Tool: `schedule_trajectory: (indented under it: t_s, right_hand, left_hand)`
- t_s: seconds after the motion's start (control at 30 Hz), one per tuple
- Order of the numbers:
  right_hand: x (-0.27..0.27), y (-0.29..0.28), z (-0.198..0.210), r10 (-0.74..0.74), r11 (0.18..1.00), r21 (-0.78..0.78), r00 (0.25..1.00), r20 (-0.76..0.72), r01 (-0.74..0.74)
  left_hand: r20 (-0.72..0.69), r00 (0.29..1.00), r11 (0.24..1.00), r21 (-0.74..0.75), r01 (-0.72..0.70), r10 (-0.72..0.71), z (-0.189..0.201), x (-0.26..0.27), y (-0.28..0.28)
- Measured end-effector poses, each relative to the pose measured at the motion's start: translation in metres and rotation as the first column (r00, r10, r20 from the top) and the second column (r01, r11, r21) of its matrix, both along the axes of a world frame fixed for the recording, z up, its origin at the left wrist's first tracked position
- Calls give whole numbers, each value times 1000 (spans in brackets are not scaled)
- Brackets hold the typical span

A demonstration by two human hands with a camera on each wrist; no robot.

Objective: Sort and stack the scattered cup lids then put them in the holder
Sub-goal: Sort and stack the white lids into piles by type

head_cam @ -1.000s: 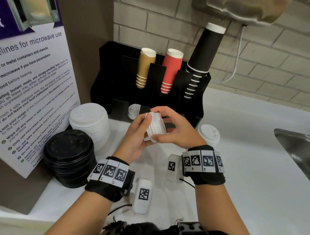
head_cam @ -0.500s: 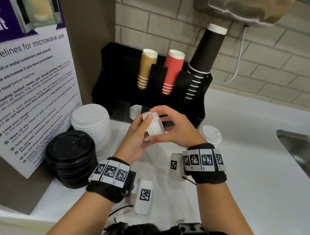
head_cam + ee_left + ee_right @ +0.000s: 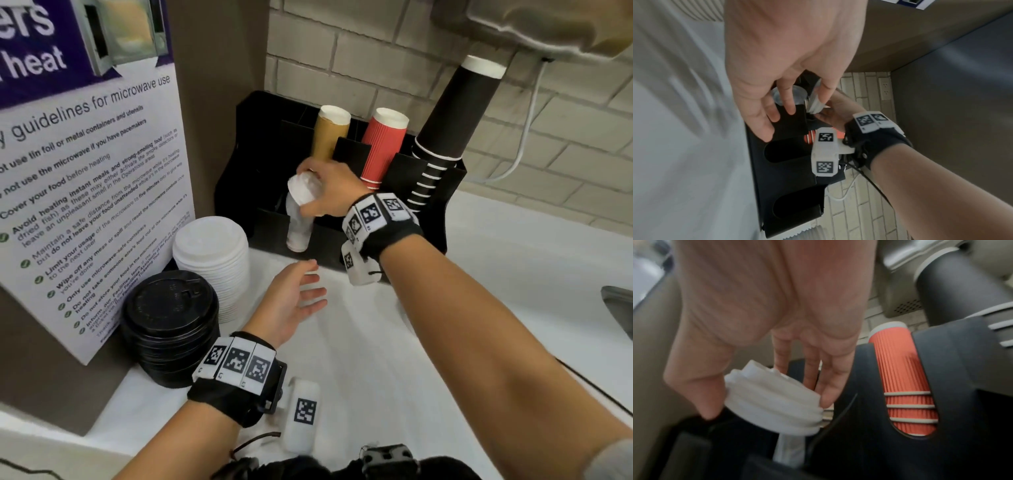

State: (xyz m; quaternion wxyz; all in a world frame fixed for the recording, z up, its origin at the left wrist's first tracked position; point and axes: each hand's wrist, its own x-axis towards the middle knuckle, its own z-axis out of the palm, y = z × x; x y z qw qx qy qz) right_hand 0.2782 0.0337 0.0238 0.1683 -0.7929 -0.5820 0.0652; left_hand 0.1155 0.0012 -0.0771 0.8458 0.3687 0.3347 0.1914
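Note:
My right hand (image 3: pixel 313 186) grips a small stack of white lids (image 3: pixel 303 188) between thumb and fingers, tilted, just over a slot at the front of the black holder (image 3: pixel 435 219). In the right wrist view the small stack of white lids (image 3: pixel 774 402) sits above a column of white lids (image 3: pixel 789 449) standing in the slot; the same column of white lids (image 3: pixel 298 231) shows in the head view. My left hand (image 3: pixel 301 291) hovers open over the white counter (image 3: pixel 496 308), palm turned right, holding nothing. In the left wrist view the left hand (image 3: pixel 777 107) spreads in front of the holder (image 3: pixel 785 170).
A tall stack of large white lids (image 3: pixel 212 260) and a stack of black lids (image 3: pixel 171 325) stand at the left by the microwave poster (image 3: pixel 85 171). Tan cups (image 3: pixel 330 133), red cups (image 3: pixel 383 147) and black cups (image 3: pixel 445 126) fill the holder. A sink (image 3: pixel 618 308) lies at the right.
My left hand has let go of the small lid stack and dropped back toward me. My right hand has carried the stack forward and left to the holder's front slot.

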Motion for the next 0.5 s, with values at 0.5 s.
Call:
schedule_trajectory:
  t_s: [0.5]
  right_hand:
    - [-24,-44,22,192,939,-211,924,-332,-271]
  left_hand:
    - [338,933,991,11,-132,121,12,11,9]
